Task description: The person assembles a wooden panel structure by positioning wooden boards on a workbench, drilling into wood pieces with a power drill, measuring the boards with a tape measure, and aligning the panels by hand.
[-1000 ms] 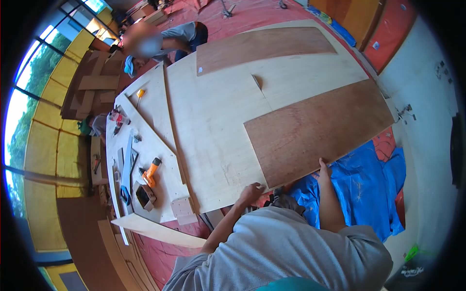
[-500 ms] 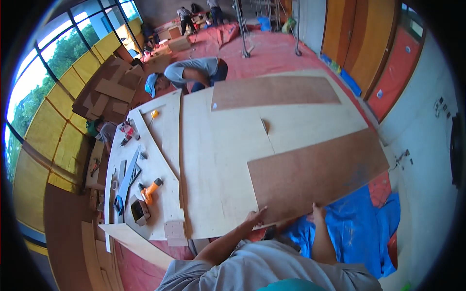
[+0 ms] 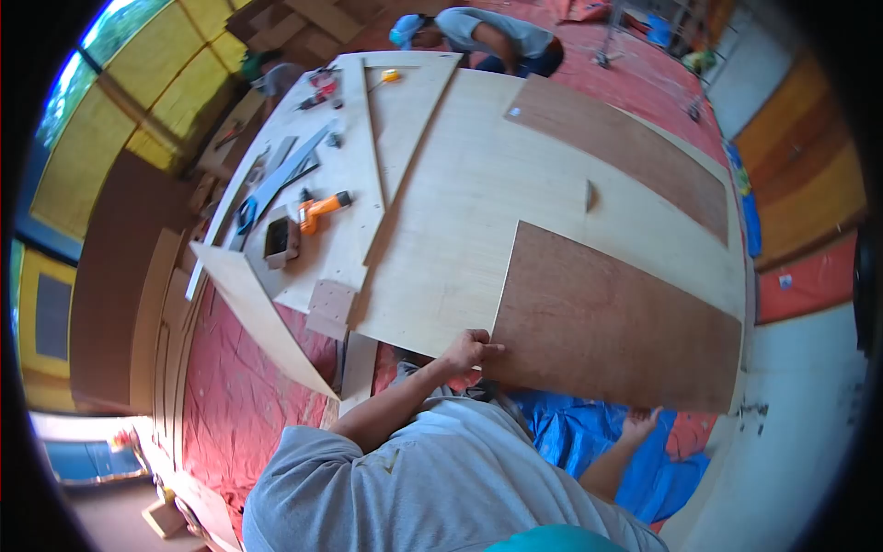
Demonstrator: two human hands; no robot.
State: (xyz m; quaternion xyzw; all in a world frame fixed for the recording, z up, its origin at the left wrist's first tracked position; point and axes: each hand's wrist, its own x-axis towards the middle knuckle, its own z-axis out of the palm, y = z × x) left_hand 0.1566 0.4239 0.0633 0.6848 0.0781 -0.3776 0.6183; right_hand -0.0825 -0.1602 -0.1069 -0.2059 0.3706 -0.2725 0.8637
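Rectangular brown panel (image 3: 616, 317), mottled reddish face, thin pale edge, left hand (image 3: 470, 351) holding its near-left corner, right hand (image 3: 638, 424) at near edge, grip unclear

No words, numbers or brand names can be read. A small white label (image 3: 514, 111) sits at the near-left corner of the far brown board (image 3: 635, 161), its print too small to make out. Another pale label (image 3: 785, 281) is on the red panel (image 3: 819, 281) at the right, likewise unreadable. The grey shirt (image 3: 441, 488) bears a small yellowish mark (image 3: 390, 462); whether it is print or a stain cannot be told.
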